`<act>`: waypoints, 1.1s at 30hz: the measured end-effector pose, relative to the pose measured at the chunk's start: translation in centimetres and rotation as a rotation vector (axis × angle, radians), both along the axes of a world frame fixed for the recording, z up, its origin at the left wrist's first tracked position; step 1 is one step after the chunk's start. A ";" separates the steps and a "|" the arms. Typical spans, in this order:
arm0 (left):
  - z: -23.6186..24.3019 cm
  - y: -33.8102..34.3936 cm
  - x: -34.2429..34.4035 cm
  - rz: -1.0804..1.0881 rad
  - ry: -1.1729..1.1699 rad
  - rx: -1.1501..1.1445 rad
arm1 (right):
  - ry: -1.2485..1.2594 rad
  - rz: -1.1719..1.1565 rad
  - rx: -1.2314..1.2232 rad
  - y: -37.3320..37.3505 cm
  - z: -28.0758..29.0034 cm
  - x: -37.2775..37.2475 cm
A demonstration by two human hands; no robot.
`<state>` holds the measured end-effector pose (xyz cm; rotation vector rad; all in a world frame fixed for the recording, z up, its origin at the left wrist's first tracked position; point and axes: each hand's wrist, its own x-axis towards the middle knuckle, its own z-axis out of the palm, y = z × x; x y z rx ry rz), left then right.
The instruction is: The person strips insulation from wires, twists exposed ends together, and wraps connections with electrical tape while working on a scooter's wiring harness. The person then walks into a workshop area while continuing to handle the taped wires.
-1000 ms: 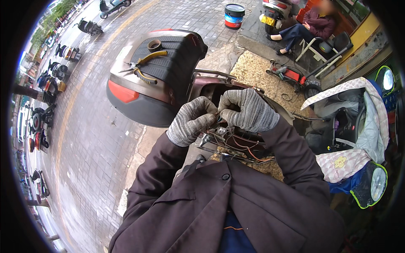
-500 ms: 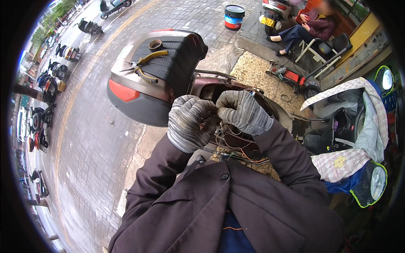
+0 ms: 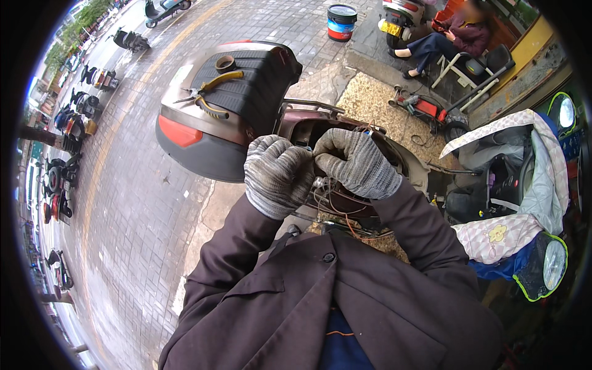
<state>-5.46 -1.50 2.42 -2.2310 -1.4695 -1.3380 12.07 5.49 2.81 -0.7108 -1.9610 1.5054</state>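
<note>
My left hand (image 3: 277,172) and my right hand (image 3: 356,163), both in grey knitted gloves, meet over the open body (image 3: 394,151) of a maroon scooter. Their fingers are pinched together on thin wire, mostly hidden between them. Loose wires (image 3: 336,211) hang below my hands. Just behind my left hand is a silver and black top box (image 3: 185,135) with a red reflector. On its lid lie yellow-handled pliers (image 3: 219,80) and a roll of tape (image 3: 225,63).
A seated person (image 3: 465,34) is at upper right beside a parked scooter (image 3: 399,18). A bucket (image 3: 340,24) stands on the paving. A red wheeled device (image 3: 428,108) sits behind, a quilted scooter cover (image 3: 499,240) at right. More scooters line the left (image 3: 61,179).
My left hand has turned over so more of its back shows, hiding the pinched wire more. My right hand has shifted slightly left, still pinched.
</note>
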 end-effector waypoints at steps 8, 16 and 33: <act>0.4 -1.2 0.0 -0.326 -0.903 -0.791 | -0.056 0.147 0.293 1.1 2.3 1.2; 0.1 -1.3 0.8 -0.261 -0.700 -0.816 | -0.475 0.333 0.755 2.3 3.6 1.5; -0.3 0.2 0.6 -0.104 0.086 -0.201 | -0.316 0.242 0.036 2.6 0.9 1.3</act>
